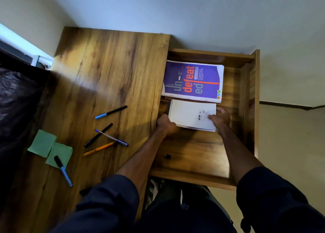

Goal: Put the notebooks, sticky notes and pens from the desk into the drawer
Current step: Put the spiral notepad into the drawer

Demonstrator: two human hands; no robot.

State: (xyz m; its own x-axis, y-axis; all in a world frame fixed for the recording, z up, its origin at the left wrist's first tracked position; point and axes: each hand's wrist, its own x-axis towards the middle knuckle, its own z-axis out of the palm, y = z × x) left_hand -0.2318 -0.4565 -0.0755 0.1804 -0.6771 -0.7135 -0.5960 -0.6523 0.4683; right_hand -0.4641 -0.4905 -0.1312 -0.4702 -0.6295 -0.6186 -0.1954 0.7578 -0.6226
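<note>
Two hands hold a white spiral notebook [190, 114] low inside the open drawer [253, 100] at the right end of a wooden surface [109, 65]. The right hand [220, 118] pinches the notebook's right short edge, thumb on the cover and fingers [222, 110] behind it. The left hand [166, 124] grips the near left corner beside the wire binding, curled, its fingertips apparently tucked beneath. The notebook's long axis runs across the drawer, left to right, just in front of a purple notebook [193, 81] lying flat toward the drawer's back wall. Whether the white one is already down on the drawer floor cannot be told. A small black object [167, 156], perhaps a pen cap, sits on that floor near the front left corner.

Left of the drawer, five pens and two sticky notes wait on the surface. A blue-capped pen [110, 112] lies closest to the drawer side. Nearer the front edge, a black pen [98, 135], a silver-and-purple pen [112, 138] and an orange pen [99, 148] cross in a loose heap, most of them slanting from near left to far right. The green sticky notes [42, 143] overlap toward the surface's left edge, a blue-and-black marker [63, 171] lying across the nearer one. Everything left to collect lies to the left of both hands, so the left hand looks the closer one for the next pickup. Black plastic sheeting [17, 100] borders the left edge.
</note>
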